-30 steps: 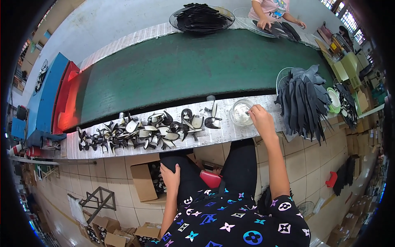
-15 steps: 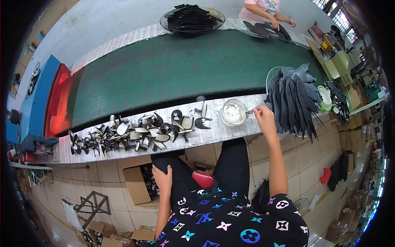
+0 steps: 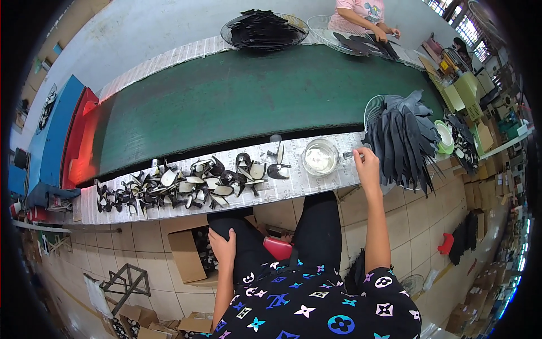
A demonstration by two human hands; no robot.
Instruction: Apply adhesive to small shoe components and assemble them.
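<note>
R hand (image 3: 367, 164) pinching sm. tool (image 3: 348, 154) just R of glass bowl (image 3: 319, 172) — L hand (image 3: 223, 246) half-open on thigh (image 3: 254, 237), empty

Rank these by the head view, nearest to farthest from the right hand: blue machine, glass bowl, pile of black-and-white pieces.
1. Glass bowl: just left of the right hand.
2. Pile of black-and-white pieces: farther left.
3. Blue machine: far left, beyond the pile.

Pale wall (image 3: 169, 28), beige tiled floor (image 3: 418, 220), bright windows (image 3: 467, 24) upper right.
</note>
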